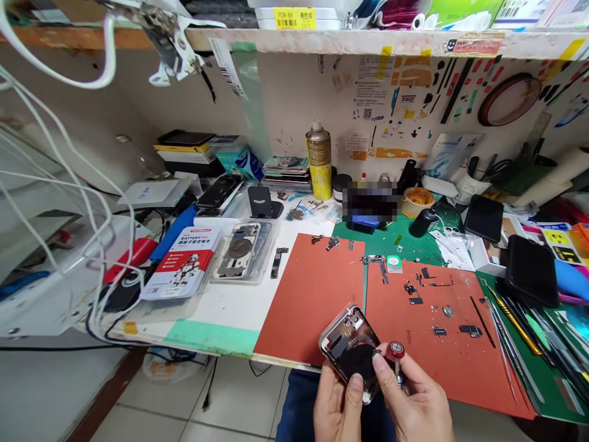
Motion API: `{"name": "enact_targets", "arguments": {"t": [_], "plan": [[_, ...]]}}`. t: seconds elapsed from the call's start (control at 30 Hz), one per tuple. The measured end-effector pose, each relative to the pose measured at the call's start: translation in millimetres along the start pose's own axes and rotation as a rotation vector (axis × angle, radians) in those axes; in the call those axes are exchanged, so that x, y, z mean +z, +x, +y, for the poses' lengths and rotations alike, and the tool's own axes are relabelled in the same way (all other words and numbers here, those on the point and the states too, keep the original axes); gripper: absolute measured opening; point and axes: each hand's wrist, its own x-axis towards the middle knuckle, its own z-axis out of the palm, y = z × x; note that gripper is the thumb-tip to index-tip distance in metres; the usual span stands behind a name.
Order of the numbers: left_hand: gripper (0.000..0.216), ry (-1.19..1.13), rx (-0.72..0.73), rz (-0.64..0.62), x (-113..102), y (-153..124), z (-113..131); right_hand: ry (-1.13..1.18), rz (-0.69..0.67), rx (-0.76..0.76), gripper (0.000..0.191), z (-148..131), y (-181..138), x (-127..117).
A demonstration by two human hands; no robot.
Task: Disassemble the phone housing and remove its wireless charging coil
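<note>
Phone housing (343, 336) — shiny metal rim; screwdriver (396, 351) cap glossy red; work mat (308, 294) matt, smooth.

The workbench (230, 310) carries 2 red mats (308, 294), a green mat (405, 242).

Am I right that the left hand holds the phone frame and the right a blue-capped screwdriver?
Not quite: the head view shows the cap of the screwdriver is red, not blue. The left hand does hold the phone frame, the right hand the screwdriver.
</note>
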Motion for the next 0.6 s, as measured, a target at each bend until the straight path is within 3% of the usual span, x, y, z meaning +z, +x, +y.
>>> {"name": "enact_targets", "arguments": {"t": [0.13,0.4,0.6], "plan": [[0.049,-0.008,-0.006,-0.027,0.8,0.8,1.3,0.028,0.001,-0.004,0.050,-0.7,1.2,2.5],[0.051,0.025,-0.010,0.060,16.6,-4.3,13.2,-0.019,0.125,-0.002,0.049,3.3,0.6,4.3],[0.054,0.073,-0.005,0.092,19.2,-4.1,13.6,0.002,0.086,0.006,0.048,7.3,2.4,2.0]]}}
